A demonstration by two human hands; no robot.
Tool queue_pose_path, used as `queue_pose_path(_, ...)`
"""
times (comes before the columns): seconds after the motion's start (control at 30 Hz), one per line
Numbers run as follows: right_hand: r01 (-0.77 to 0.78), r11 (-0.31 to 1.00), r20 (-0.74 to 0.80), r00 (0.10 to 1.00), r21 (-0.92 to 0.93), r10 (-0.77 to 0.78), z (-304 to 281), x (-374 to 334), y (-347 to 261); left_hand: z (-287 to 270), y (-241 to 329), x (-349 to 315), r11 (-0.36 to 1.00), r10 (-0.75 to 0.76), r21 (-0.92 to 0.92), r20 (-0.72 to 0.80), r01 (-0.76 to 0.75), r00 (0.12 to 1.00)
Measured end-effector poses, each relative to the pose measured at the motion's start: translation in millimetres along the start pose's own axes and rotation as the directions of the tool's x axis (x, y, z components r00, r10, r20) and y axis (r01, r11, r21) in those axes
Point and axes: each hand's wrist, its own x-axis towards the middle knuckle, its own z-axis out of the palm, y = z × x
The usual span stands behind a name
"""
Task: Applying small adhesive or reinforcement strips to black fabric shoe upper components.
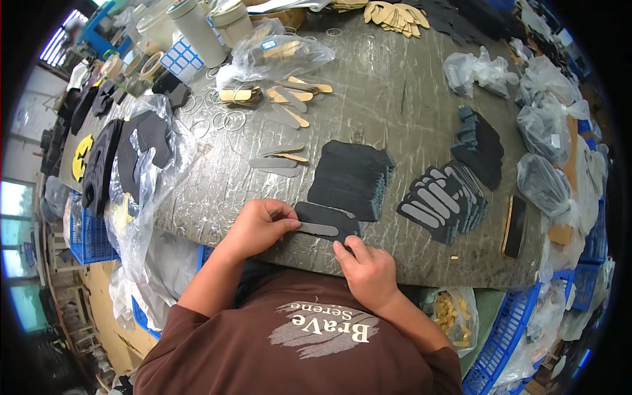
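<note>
Near the table's front edge lies a black fabric piece (315,214) with a grey strip along its far side. A second rounded grey strip (320,229) lies along its near side. My left hand (260,227) is closed, pinching that strip's left end between thumb and forefinger. At the piece's near right corner, my right hand (367,268) is closed with thumb and forefinger on the fabric's edge. Just beyond sits a stack of plain black pieces (345,176). Right of it fans a pile of black pieces with grey strips (440,201). Loose grey strips (275,162) lie beyond my left hand.
More strips (289,99), grey and tan, lie farther back beside a clear plastic bag (280,58). Another black stack (480,150) and a phone (513,227) are at right. Bagged goods (546,131) line the right edge. Blue crates (503,342) stand below the table.
</note>
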Motion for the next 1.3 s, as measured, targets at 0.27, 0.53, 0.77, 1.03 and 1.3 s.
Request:
queue_pose_path(0.27, 0.011, 1.0, -0.007, 1.0, -0.003, -0.011, 2, -1, 1, 4, 8, 4, 0.994, -0.023, 0.107, -0.029, 0.026, 0.999)
queue_pose_path(0.53, 0.025, 0.999, 0.066, 0.998, -0.046, -0.022, -3, 2, -1, 7, 6, 4, 0.981, 0.031, 0.193, -0.081, -0.015, 0.996)
queue_pose_path(0.77, -0.003, 0.999, 0.064, 0.998, -0.041, 0.006, -3, 4, -2, 13, 8, 3, 0.88, 0.248, 0.441, -0.113, -0.175, 0.962)
queue_pose_path(1.03, -0.249, 0.926, -0.218, 0.924, 0.283, 0.314, -14, 4, 1, 26, 6, -5, 0.904, 0.386, 0.199, 0.003, -0.379, 0.922)
queue_pose_path(1.3, -0.634, 0.772, -0.444, 0.705, -0.044, 0.553, -73, -11, 53, 38, -2, 0, 0.851, 0.448, -0.357, 0.108, -0.386, 0.888)
